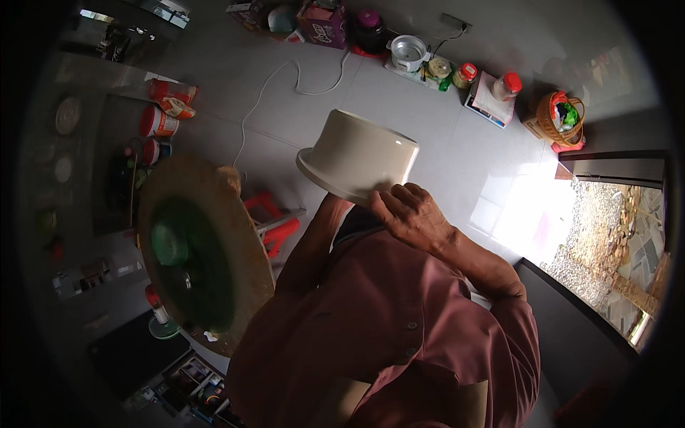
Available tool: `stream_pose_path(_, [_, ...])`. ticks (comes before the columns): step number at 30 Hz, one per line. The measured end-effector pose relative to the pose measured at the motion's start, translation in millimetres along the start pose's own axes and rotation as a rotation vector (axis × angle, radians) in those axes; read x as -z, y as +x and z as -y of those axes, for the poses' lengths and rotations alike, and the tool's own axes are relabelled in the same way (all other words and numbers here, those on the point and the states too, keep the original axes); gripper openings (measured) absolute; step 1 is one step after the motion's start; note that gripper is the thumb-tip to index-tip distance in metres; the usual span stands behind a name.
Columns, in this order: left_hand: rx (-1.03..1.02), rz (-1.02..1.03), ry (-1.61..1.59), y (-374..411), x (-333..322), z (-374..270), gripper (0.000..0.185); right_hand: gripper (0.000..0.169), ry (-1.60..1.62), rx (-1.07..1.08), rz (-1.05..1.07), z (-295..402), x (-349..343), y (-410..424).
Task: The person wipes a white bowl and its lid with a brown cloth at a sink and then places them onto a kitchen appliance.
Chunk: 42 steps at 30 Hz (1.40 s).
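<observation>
A cream-coloured round vessel with a wide flange (358, 155) is held tilted in front of my torso, above the floor. The fingers of my right hand (409, 214) are curled over the flange at its near right side. My left forearm reaches up to the underside of the vessel. Only the wrist end of my left hand (340, 203) shows there; its fingers are hidden behind the vessel, so their grip cannot be seen. What the vessel contains is not visible.
A round wooden table (257, 257) with a green centre stands close on the left, with a red stool (281, 235) beside it. A white cable (294, 64) crosses the floor. Along the wall are a metal pot (408, 51), red-lidded jars, a scale (489, 101) and a wicker basket (547, 115).
</observation>
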<state>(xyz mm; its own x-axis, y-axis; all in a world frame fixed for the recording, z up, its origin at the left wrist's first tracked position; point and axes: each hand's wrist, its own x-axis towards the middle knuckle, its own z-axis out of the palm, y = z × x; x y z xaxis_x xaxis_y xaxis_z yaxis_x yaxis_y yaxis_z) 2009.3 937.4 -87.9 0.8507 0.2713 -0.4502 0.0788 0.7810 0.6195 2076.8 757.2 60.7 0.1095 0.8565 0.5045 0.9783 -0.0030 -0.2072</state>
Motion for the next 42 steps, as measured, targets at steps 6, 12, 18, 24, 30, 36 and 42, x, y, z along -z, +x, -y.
stream_pose_path(6, [0.043, 0.100, -0.035, 134.2, -22.9, -61.3, 0.048, 0.038, -0.137, 0.100, 0.064, -93.2, -6.6, 79.7])
stream_pose_path(12, [0.062, 0.116, 0.025, 236.4, -45.2, -124.5, 0.049, 0.031, -0.121, 0.068, 0.064, -175.9, -19.8, 135.9])
stream_pose_path(18, [0.051, 0.030, 0.099, 299.6, -32.0, -172.3, 0.051, 0.029, -0.069, 0.088, 0.028, -256.6, -42.9, 177.9])
stream_pose_path(24, [0.051, -0.082, 0.201, 359.0, -26.9, -199.1, 0.052, 0.027, 0.021, 0.068, -0.011, -342.9, -61.7, 208.8])
stream_pose_path(30, [0.117, -0.181, 0.362, 427.3, -19.8, -196.9, 0.053, 0.019, 0.410, -0.568, 0.035, -459.0, -111.1, 213.0])
stream_pose_path(36, [0.442, -0.280, 0.440, 485.3, 1.4, -156.2, 0.033, 0.029, 0.572, -1.134, 0.226, -589.7, -166.1, 163.7])
stream_pose_path(42, [0.468, -0.383, 0.566, 553.9, 7.7, -105.9, 0.027, 0.032, 0.560, -1.319, 0.362, -663.4, -243.1, 88.5])
